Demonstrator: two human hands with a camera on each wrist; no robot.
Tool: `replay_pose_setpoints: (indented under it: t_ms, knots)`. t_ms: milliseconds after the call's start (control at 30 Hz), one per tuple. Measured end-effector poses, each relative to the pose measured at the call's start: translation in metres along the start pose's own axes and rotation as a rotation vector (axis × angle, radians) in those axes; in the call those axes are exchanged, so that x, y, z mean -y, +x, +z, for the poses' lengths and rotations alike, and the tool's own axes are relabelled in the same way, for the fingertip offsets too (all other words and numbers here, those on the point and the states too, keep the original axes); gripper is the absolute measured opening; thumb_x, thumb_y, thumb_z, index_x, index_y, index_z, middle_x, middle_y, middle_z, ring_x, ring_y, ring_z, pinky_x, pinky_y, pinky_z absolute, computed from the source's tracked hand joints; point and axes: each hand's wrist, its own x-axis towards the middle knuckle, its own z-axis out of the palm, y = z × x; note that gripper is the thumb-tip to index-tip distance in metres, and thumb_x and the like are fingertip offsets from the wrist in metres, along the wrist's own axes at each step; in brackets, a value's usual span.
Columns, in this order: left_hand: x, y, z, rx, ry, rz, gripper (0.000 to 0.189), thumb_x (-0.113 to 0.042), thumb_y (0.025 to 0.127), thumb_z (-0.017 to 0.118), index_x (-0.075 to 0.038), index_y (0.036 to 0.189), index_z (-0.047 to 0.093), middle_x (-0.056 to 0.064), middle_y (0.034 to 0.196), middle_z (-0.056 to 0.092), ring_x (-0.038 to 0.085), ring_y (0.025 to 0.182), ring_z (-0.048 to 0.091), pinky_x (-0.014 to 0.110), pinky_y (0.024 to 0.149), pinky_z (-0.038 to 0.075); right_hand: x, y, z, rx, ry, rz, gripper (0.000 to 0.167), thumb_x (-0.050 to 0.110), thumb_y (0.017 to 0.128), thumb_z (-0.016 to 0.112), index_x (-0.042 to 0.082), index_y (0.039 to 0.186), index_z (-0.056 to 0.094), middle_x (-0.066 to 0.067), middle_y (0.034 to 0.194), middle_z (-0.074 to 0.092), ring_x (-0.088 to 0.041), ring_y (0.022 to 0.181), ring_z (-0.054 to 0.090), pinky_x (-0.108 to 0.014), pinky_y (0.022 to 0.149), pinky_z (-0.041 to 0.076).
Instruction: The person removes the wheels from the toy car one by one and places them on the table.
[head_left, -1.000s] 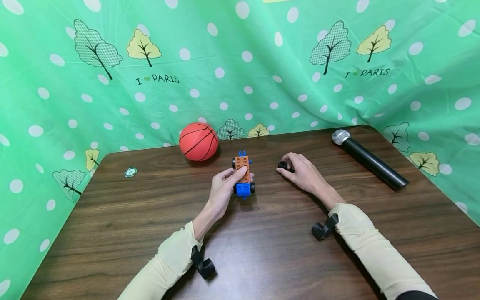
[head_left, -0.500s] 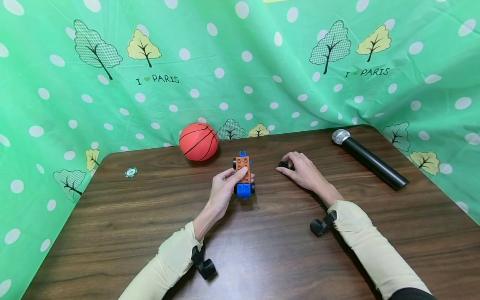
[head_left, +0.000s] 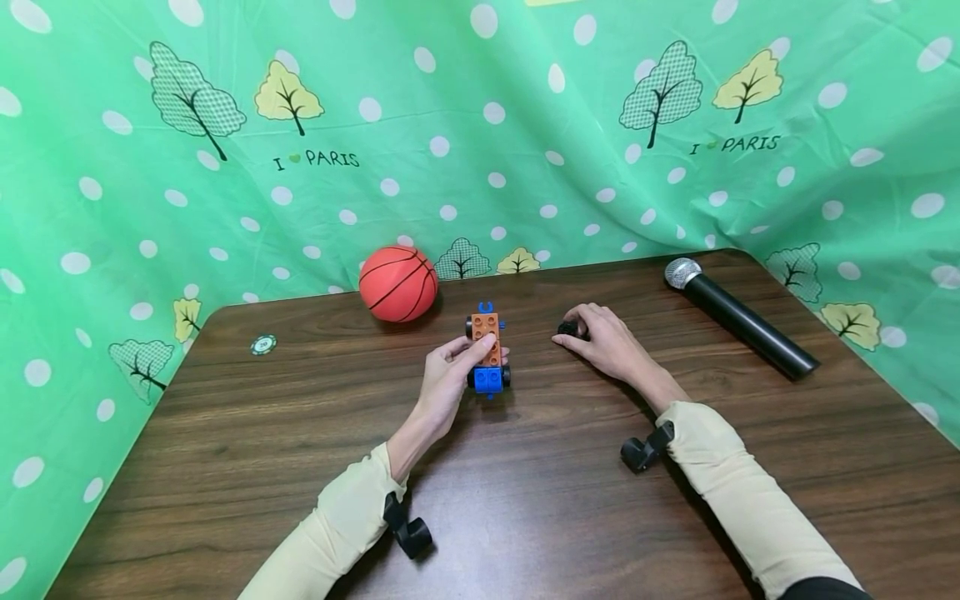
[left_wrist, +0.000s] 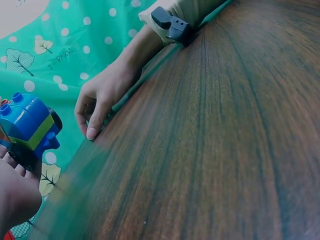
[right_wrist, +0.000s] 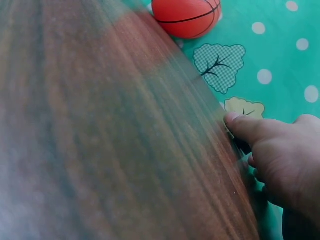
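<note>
In the head view my left hand (head_left: 447, 382) grips a toy car (head_left: 487, 352) built of orange and blue studded bricks, thumb on top and fingers underneath. Black wheels show on its left side and at the near right; a bare blue peg sticks out at the far right, and a blue hook points away from me. To the right of it, my right hand (head_left: 609, 343) pinches a small black wheel (head_left: 567, 328) between thumb and fingers, low at the tabletop. The left wrist view shows the car's blue end (left_wrist: 27, 122) close up. Fingers hide part of the wheel.
Behind the car sits a red basketball (head_left: 398, 283) near the table's far edge. A black microphone (head_left: 738, 317) with a silver head lies at the right. Far left lies a green-and-white poker chip (head_left: 263, 344). A green polka-dot cloth (head_left: 480, 142) hangs behind the wooden table (head_left: 247, 450).
The black wheel has turned slightly between my right fingers, and my right wrist has shifted a little. My left hand and the toy car stay nearly still.
</note>
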Motion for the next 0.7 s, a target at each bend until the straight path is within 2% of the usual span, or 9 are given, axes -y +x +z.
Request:
replay_pose_setpoints:
  t_ms: [300,500,700]
  knots:
    - [0.0,0.001,0.001,-0.008,-0.02,0.0,0.037,-0.023,0.1,0.07,0.007,0.123,0.067,0.019,0.106,0.076,0.02,0.094,0.075,0.034,0.089,0.058,0.01,-0.009,-0.005,-0.042,0.041,0.014,0.037,0.03,0.097,0.075,0.002,0.118,0.064,-0.007,0.088,0.054,-0.027,0.085,0.049,-0.044,0.078,0.039]
    - [0.0,0.002,0.003,-0.005,-0.055,0.002,0.035,-0.023,0.102,0.068,0.007,0.119,0.066,0.019,0.102,0.076,0.022,0.092,0.075,0.034,0.089,0.058,0.029,-0.019,-0.005,-0.049,0.091,-0.098,0.028,0.024,0.101,0.071,0.002,0.116,0.066,-0.005,0.089,0.056,-0.023,0.083,0.05,-0.04,0.074,0.042]
    - [0.0,0.003,0.005,-0.006,-0.085,-0.004,0.039,-0.024,0.105,0.064,0.009,0.125,0.063,0.017,0.101,0.076,0.021,0.091,0.074,0.034,0.089,0.058,0.057,-0.027,0.003,-0.03,0.192,-0.186,0.018,0.018,0.101,0.069,0.004,0.114,0.068,-0.001,0.089,0.059,-0.018,0.082,0.055,-0.038,0.071,0.047]
